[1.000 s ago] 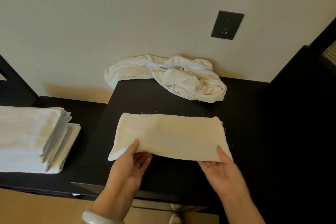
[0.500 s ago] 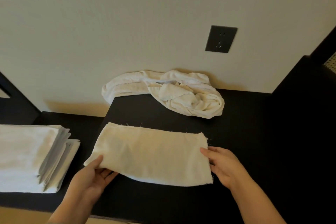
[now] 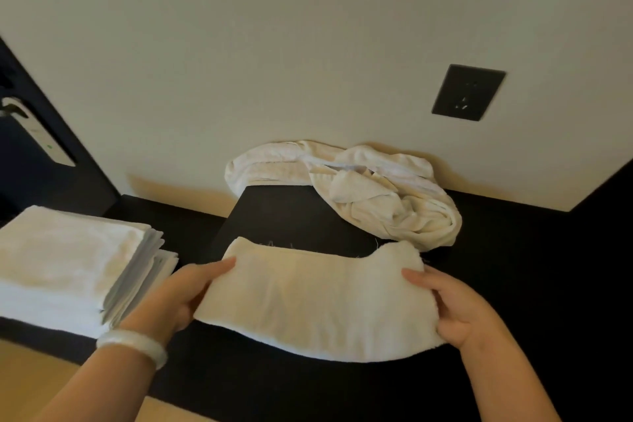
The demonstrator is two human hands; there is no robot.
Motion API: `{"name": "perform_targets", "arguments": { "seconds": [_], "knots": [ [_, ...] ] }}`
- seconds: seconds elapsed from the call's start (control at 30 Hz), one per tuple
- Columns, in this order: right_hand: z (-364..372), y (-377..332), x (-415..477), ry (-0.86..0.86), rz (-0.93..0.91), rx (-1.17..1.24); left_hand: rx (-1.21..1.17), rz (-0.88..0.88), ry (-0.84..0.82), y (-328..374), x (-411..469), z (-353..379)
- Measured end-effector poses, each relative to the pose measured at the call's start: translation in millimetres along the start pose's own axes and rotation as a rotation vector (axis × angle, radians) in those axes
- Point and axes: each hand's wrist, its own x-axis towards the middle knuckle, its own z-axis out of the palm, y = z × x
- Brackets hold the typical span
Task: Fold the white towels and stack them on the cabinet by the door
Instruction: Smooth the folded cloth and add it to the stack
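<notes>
A folded cream-white towel [image 3: 318, 298] hangs lifted above the black surface, sagging in the middle. My left hand [image 3: 174, 298] grips its left end, thumb on top. At the opposite end my right hand [image 3: 455, 308] grips it the same way. A stack of folded white towels [image 3: 72, 260] sits on the lower black cabinet [image 3: 191, 226] at the left. A crumpled pile of unfolded white towels [image 3: 370, 195] lies at the back against the wall.
The raised black table top [image 3: 294, 212] runs from the wall toward me. A dark door with a handle plate [image 3: 37, 134] stands at the far left. A black wall socket [image 3: 467, 92] sits above the crumpled pile. A dark panel rises at the right.
Both hands have lifted the folded towel off the table top and carried it left toward the stack. My view has turned left, bringing the door into sight.
</notes>
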Motion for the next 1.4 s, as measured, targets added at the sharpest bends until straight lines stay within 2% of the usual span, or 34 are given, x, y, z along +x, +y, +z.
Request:
{"name": "perform_targets", "arguments": {
  "seconds": [0.1, 0.33, 0.5, 0.7, 0.87, 1.03, 1.2, 1.4],
  "knots": [
    [15.7, -8.3, 5.9, -0.042, -0.033, -0.027, 0.08, 0.085, 0.031, 6.1, 3.5, 1.7],
    [72.2, -13.7, 8.7, -0.086, -0.094, -0.058, -0.005, 0.186, 0.035, 5.6, 10.2, -64.3],
    [167.3, -0.6, 11.9, -0.131, -0.116, -0.112, -0.007, 0.229, 0.041, 16.1, 30.4, -156.6],
    [327.3, 48.2, 46.6, -0.168, -0.082, -0.155, 0.078, 0.3, 0.052, 38.5, 93.5, -312.0],
    [451.3, 113.0, 92.8, -0.057, -0.036, -0.194, 0.179, 0.287, 0.104, 55.5, 154.8, -439.6],
    [547.7, 175.3, 129.6, 0.042, -0.037, -0.222, 0.355, 0.265, 0.225, 68.7, 213.7, -522.8],
    [582.3, 208.1, 175.8, 0.134, -0.075, -0.213, 0.409, 0.317, 0.271, 89.2, 266.9, -566.0],
    [589.1, 258.9, 209.7, 0.369, -0.134, -0.458, 0.566, 0.279, 0.172, 71.7, 328.4, -568.2]
  ]
}}
